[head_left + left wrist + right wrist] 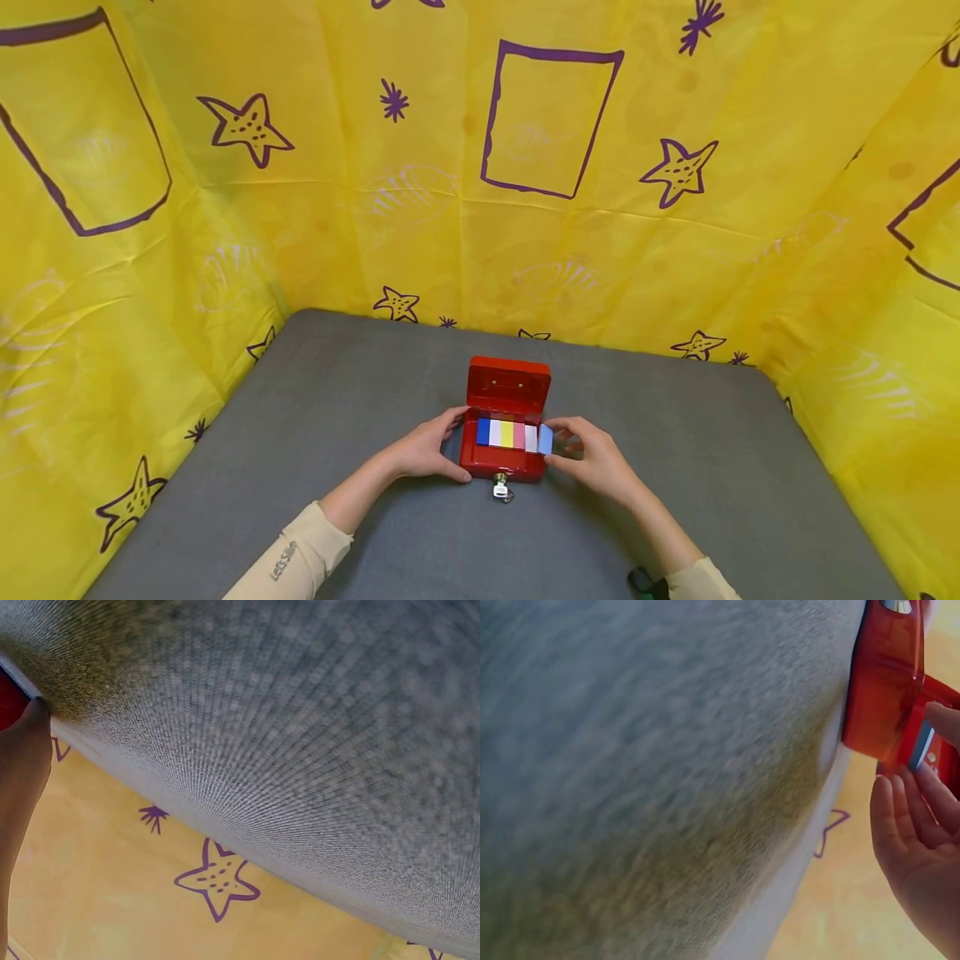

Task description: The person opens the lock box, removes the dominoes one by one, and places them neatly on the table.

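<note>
A red cash box (480,461) stands on the grey table with its lid (510,379) raised. Several coloured pieces lie in a row inside: a dark-blue piece (483,431), a white one, a yellow piece (507,433), a pink one and another pale one. My left hand (420,450) grips the box's left side, thumb at the front corner, fingers towards the back. At the right wall, my right hand (596,458) pinches a light-blue block (546,439) between thumb and fingers. The right wrist view shows this block (922,744) edge-on at the fingertips.
A key (501,490) hangs from the lock at the box's front. Grey table surface (360,367) surrounds the box. Yellow patterned cloth (420,208) walls in the back and both sides. A dark strap (647,583) shows by the right sleeve.
</note>
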### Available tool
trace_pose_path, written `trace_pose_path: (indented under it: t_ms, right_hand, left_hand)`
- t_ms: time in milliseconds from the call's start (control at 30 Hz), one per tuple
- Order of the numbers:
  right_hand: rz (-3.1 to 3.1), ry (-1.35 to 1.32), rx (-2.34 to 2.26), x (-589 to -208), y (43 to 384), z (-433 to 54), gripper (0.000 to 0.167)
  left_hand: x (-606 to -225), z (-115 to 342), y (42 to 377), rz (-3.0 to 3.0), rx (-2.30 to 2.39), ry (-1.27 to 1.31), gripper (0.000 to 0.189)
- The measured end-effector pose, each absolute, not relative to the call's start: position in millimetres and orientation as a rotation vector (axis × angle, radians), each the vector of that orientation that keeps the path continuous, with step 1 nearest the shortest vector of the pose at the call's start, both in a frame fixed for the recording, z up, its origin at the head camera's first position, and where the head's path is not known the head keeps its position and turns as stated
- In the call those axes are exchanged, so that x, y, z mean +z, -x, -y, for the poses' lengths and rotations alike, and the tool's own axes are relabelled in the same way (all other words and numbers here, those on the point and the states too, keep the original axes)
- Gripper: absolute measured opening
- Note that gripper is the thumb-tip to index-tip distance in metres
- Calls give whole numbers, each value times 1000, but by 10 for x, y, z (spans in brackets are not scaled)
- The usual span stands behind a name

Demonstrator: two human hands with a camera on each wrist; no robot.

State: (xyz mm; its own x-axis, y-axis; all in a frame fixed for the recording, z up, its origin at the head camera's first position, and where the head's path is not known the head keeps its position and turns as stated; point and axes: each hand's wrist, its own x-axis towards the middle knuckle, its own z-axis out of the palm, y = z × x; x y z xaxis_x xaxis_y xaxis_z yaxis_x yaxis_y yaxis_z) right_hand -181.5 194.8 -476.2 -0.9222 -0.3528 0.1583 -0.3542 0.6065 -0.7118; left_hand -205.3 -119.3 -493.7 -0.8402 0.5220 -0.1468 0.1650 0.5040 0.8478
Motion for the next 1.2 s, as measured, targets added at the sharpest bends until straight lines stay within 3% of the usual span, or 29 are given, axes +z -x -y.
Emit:
trace_pose_path:
  t_ms: [1200]
  right_hand:
    - [2980, -741, 972, -4874, 1821, -2085, 44]
  left_hand:
    - [-4894, 1170, 2039, -2375, 1251, -564, 102]
